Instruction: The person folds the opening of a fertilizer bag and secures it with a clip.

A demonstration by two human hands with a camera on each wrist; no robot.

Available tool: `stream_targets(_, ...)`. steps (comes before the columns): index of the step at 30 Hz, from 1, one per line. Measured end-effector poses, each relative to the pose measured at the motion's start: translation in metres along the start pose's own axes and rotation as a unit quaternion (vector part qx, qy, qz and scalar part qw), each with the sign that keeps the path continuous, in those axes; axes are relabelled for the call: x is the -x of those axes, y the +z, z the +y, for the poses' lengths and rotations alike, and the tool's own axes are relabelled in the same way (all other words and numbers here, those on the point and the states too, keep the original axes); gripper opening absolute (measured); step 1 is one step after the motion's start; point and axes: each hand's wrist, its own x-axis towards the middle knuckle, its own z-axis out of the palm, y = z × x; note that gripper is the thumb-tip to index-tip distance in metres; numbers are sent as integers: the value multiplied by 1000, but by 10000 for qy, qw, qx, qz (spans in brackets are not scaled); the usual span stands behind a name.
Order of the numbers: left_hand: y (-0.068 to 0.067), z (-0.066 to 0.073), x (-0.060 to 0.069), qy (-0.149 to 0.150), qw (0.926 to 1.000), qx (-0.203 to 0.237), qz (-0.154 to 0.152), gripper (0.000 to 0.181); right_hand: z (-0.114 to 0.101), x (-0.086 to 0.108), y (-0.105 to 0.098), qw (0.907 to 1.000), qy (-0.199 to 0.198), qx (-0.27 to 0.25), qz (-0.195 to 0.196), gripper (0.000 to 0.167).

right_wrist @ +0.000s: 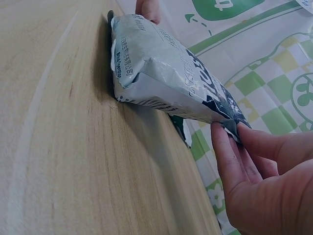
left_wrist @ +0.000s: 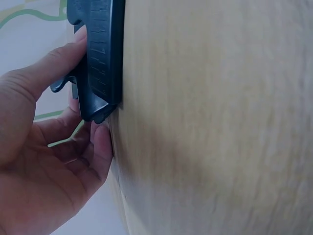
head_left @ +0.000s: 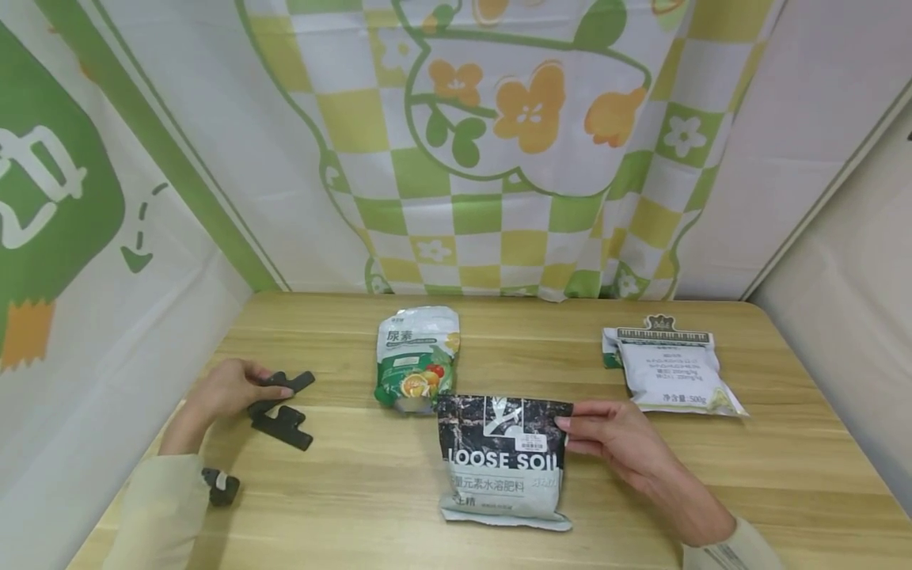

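Note:
My left hand [head_left: 231, 388] pinches a black bag clip [head_left: 295, 383] by its grips at the left of the table; the left wrist view shows the thumb on this ridged clip [left_wrist: 105, 54]. Just in front of it lies a second black clip [head_left: 283, 428]. With thumb and fingers, my right hand [head_left: 627, 443] pinches the upper right corner of a black and pale "LOOSE SOIL" bag [head_left: 499, 491]. In the right wrist view the bag [right_wrist: 161, 73] leans up from the tabletop, its lower end resting on the wood.
Behind the soil bag lies a white and green pouch [head_left: 418, 356] with fruit printed on it. A white bag [head_left: 673, 376] with a piano-key clip [head_left: 663, 336] across its top lies at the right. Another small black clip [head_left: 222, 488] is near the left sleeve. Fabric walls enclose the wooden table [head_left: 342, 491].

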Motion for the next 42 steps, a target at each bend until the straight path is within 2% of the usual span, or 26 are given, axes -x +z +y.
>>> stream_targets(4, 2, 2, 1, 39, 10000, -63, 53, 71, 0, 0, -1, 10000, 9, 39, 13, 16)
stream_targets(9, 4, 3, 0, 332, 9987, -112, 375, 70, 1, -1, -1, 10000, 16, 55, 4, 17)
stream_targets(14, 6, 4, 1, 467, 9964, 49, 704, 63, 1, -1, -2, 9999, -31, 88, -121, 14)
stream_targets(19, 5, 7, -2, 495, 9949, 213, 852, 61, 1, -1, -2, 9999, -33, 91, -132, 13)
stream_targets(24, 5, 14, -5, 581, 9942, 457, 786, 61, 1, -2, -2, 9999, -31, 111, -63, 14)
stream_targets(34, 0, 40, 1, 624, 9903, 1231, 182, 85, 0, -1, -2, 9998, -48, 148, -148, 14)
stream_targets(42, 1, 59, 0, 651, 9837, 1645, 317, 88, 0, -2, -2, 9998, -43, 131, -138, 14)
